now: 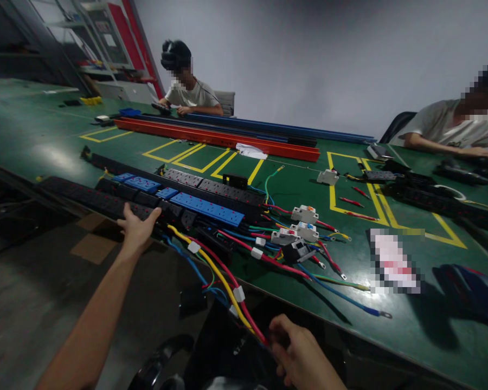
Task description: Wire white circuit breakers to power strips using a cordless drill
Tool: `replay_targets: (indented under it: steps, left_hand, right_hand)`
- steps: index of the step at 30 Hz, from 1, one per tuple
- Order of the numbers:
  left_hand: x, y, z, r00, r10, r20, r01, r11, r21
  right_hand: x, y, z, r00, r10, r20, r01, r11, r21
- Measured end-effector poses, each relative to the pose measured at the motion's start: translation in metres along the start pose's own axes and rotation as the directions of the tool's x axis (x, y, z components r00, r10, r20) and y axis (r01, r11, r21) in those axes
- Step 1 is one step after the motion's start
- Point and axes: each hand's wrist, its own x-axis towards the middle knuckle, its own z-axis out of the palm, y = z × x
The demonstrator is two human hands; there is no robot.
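Note:
My left hand (137, 230) is spread against the front edge of a long black socket strip (79, 192), thumb and fingers apart. This strip lies along the near edge of the green table. From its right end run thick yellow, red and blue wires (219, 271) with white tags, hanging over the edge. Their lower ends reach my right hand (295, 346), whose fingers curl round them; the exact grip is partly hidden. Behind lie a strip with blue sockets (205, 208) and one with grey and black sockets (228, 192). White circuit breakers (305, 232) sit among their wires.
Orange (215, 140) and blue metal profiles (276, 127) lie across the table. Yellow tape rectangles (201, 162) mark its surface. Two people sit across the table. More black strips (443, 203) lie at right, near a dark blue cloth item (472, 292).

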Motion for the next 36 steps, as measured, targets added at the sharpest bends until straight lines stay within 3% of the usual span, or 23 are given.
replay_targets:
  steps: [3, 7, 12, 18, 22, 27, 29, 32, 36]
  left_hand:
    - [0.001, 0.002, 0.0, 0.997, -0.069, -0.014, 0.068, 0.996, -0.058]
    - [0.002, 0.003, 0.0, 0.996, -0.088, -0.018, 0.085, 0.991, -0.105]
    - [0.002, 0.003, 0.0, 0.996, -0.082, -0.023, 0.078, 0.989, -0.126]
    - [0.003, 0.003, 0.001, 0.996, -0.084, -0.022, 0.081, 0.989, -0.124]
    - [0.004, 0.002, 0.002, 0.996, -0.088, -0.026, 0.084, 0.989, -0.125]
    - [0.006, 0.0, 0.002, 0.996, -0.087, -0.029, 0.083, 0.989, -0.125]
    - [0.006, 0.0, 0.003, 0.996, -0.085, -0.031, 0.08, 0.989, -0.122]
    - [0.006, 0.0, 0.004, 0.996, -0.074, -0.041, 0.069, 0.991, -0.114]
    - [0.006, -0.004, 0.006, 0.997, -0.054, -0.058, 0.048, 0.994, -0.097]
  right_hand:
    - [0.002, -0.011, -0.003, 0.998, -0.007, 0.062, 0.013, 0.995, -0.099]
    - [0.003, -0.035, -0.017, 0.984, -0.083, 0.155, 0.121, 0.959, -0.256]
    - [0.007, -0.048, -0.025, 0.963, -0.196, 0.186, 0.245, 0.923, -0.295]
    - [0.013, -0.051, -0.026, 0.981, -0.104, 0.167, 0.157, 0.922, -0.353]
    - [0.019, -0.054, -0.027, 0.959, -0.079, 0.272, 0.158, 0.947, -0.28]
    - [0.024, -0.057, -0.03, 0.906, -0.008, 0.423, 0.045, 0.996, -0.078]
    - [0.019, -0.062, -0.032, 0.926, -0.035, 0.375, 0.071, 0.994, -0.083]
    - [0.004, -0.069, -0.036, 0.984, -0.088, 0.156, 0.123, 0.965, -0.232]
    - [-0.011, -0.07, -0.043, 0.988, -0.135, -0.075, 0.099, 0.927, -0.363]
